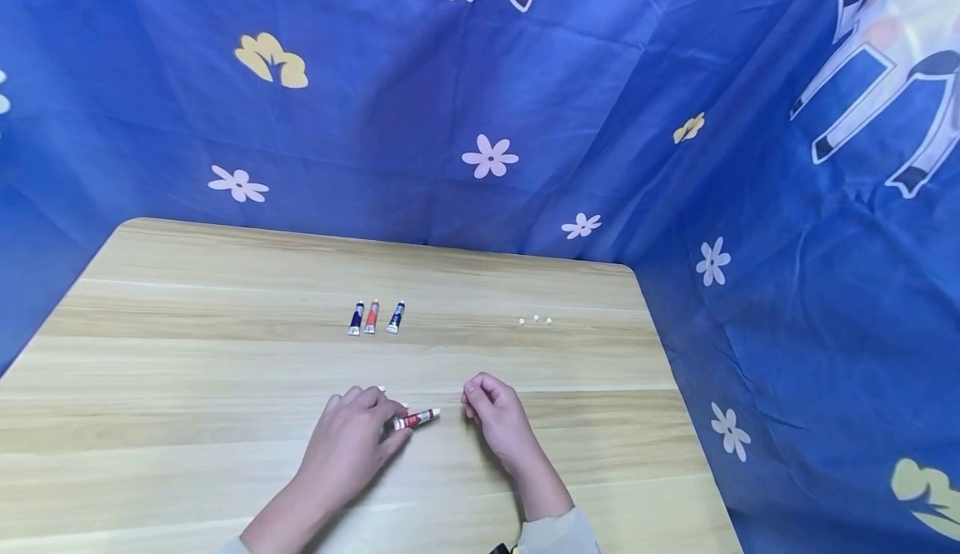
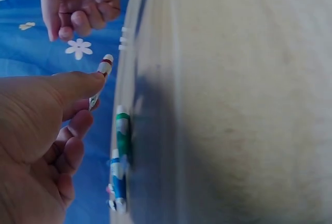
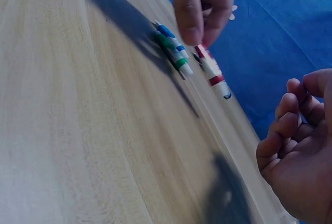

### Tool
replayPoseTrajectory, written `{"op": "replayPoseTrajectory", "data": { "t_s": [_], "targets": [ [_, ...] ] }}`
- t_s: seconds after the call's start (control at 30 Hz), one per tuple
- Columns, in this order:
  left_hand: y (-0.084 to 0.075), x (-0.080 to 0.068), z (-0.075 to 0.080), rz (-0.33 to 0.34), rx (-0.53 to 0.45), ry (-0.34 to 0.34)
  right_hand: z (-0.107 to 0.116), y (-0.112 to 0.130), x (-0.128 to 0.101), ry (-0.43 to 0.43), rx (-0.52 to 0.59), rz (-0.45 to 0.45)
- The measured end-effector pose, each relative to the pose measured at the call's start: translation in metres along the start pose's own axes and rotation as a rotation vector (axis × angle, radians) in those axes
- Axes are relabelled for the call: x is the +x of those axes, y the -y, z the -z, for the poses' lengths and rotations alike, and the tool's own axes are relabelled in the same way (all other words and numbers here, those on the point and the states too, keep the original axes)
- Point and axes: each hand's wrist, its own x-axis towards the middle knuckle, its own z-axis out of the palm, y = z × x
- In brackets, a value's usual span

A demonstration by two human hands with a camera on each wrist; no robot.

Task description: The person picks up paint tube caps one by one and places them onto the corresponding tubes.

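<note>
My left hand [image 1: 352, 437] pinches a small red paint tube [image 1: 417, 419] between thumb and fingers, its white cap pointing toward my right hand. The left wrist view shows the tube [image 2: 105, 66] raised off the tabletop. A short gap away, my right hand [image 1: 498, 416] has loosely curled fingers, thumb tip close to the index fingertip, and nothing shows between them. Beneath my left hand lie a green paint tube [image 2: 123, 136] and a blue paint tube [image 2: 118, 182], both white-capped. From the head view they are mostly hidden behind that hand.
Farther back on the wooden table [image 1: 225, 304] lie a dark purple tube [image 1: 356, 318], an orange-red tube [image 1: 372, 316] and a dark blue tube [image 1: 396, 317]. Three tiny white pieces [image 1: 536, 317] sit toward the right. Blue printed cloth [image 1: 420, 187] hangs along the table's back and right edges.
</note>
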Motion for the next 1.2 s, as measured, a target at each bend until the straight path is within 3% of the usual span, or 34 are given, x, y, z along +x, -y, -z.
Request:
{"op": "replayPoseTrajectory", "data": {
  "t_s": [0.53, 0.93, 1.1, 1.2],
  "targets": [
    [0.010, -0.005, -0.014, 0.038, 0.008, 0.068, 0.002, -0.006, 0.002, 0.000, 0.037, -0.031],
    [0.013, -0.007, -0.017, 0.020, -0.005, 0.052, 0.006, -0.007, 0.006, -0.008, 0.029, -0.035],
    [0.016, -0.008, -0.017, 0.011, -0.041, 0.048, 0.013, -0.009, 0.008, -0.005, 0.038, -0.033],
    [0.020, -0.007, -0.015, 0.052, -0.084, 0.072, 0.020, -0.013, 0.010, -0.011, 0.058, -0.033]
  ]
}}
